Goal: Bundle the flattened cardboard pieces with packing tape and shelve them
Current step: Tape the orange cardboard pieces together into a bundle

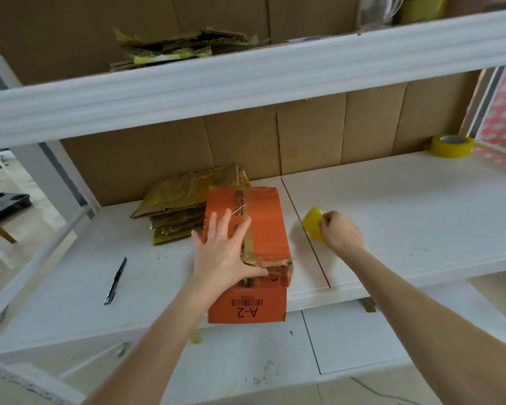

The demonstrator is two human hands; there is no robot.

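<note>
1. The left hand (222,252) presses flat, fingers straight, on the orange cardboard stack (263,229) lying on the shelf (392,206).
2. The right hand (341,230) grips a yellow tape roll (311,225) just beside it.

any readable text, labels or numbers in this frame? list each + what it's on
"A-2": black print, upside down to the camera, on the near end of the orange flattened cardboard stack.
Barcode with tiny print beside it, same end: too small to read.
Small black print on the stack's far end: blurred, unreadable.
Yellow tape roll in the right hand: no text visible.
</note>
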